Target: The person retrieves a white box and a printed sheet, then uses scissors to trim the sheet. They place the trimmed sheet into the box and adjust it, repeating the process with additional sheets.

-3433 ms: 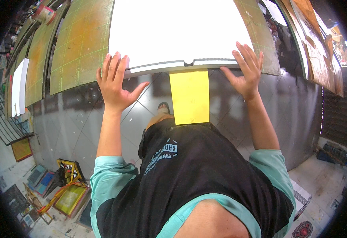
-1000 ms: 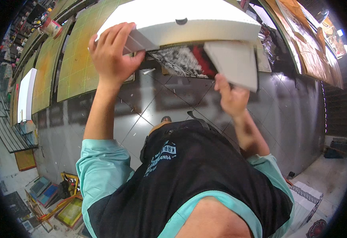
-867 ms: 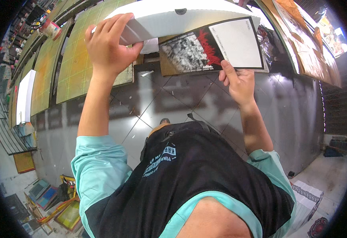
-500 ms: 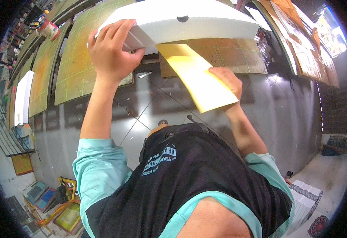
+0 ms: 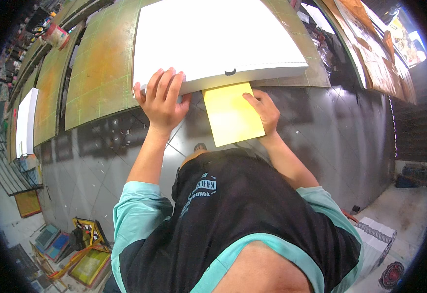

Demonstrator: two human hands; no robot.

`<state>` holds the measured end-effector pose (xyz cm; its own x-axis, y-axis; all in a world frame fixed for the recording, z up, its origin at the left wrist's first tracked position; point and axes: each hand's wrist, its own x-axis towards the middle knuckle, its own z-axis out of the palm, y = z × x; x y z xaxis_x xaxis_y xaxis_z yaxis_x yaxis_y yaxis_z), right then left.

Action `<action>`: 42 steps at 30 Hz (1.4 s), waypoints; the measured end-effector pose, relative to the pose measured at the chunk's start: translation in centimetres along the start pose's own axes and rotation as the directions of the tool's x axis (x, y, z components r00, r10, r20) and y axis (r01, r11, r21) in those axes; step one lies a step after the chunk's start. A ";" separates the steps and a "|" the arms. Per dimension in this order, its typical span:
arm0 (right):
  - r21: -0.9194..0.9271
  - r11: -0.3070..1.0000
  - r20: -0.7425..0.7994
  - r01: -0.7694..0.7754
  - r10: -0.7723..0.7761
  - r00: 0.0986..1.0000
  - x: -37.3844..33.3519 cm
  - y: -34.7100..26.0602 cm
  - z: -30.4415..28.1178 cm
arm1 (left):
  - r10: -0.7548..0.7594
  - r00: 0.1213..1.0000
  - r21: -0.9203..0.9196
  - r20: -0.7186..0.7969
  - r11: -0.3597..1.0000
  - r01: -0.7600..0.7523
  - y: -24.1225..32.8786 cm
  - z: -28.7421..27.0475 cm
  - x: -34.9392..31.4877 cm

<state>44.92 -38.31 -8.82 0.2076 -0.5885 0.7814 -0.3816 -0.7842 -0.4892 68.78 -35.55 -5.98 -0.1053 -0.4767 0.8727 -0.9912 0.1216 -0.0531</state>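
Note:
A large flat white cardboard box (image 5: 213, 39) lies on the table with its front face toward me, a dark half-round notch in that face. My left hand (image 5: 160, 100) grips the box's front left corner, fingers over the top edge and thumb against the front face. From below the box's front edge a yellow sheet (image 5: 230, 115) sticks out toward me, its far end hidden. My right hand (image 5: 266, 111) pinches the sheet's right edge, thumb on top and the other fingers mostly underneath.
Green-gridded, stained boards (image 5: 98, 73) spread left of the box. A paint tub (image 5: 56, 35) stands at the far left, with a white panel (image 5: 27, 122) nearer. Brown paper (image 5: 382, 63) covers a surface at the right. Framed screens (image 5: 89, 268) rest on the floor, lower left.
The box's front has come down and toward me, so its top now shows fully. The yellow sheet has turned straighter and shifted left with my right hand. My left hand has moved right and nearer.

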 end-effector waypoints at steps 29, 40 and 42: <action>-0.051 0.998 0.129 0.045 -0.038 0.991 -2.3 2.4 0.5 | -0.133 0.990 0.033 0.038 0.991 0.131 3.7 1.0 -6.1; 0.052 0.998 0.242 0.025 -0.037 0.970 -1.7 2.9 -1.5 | -0.232 0.969 -0.407 0.082 0.880 0.245 7.4 1.5 -11.0; 0.086 0.993 0.238 0.086 -0.104 0.966 -0.3 2.2 -2.0 | -0.285 0.958 -0.440 0.034 0.856 0.271 6.7 0.0 -7.6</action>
<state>42.20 -39.44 -9.29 0.4550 -0.5335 0.7130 -0.2831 -0.8458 -0.4522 62.90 -31.09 -13.02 0.1793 -0.5209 0.8346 -0.8417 0.3580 0.4042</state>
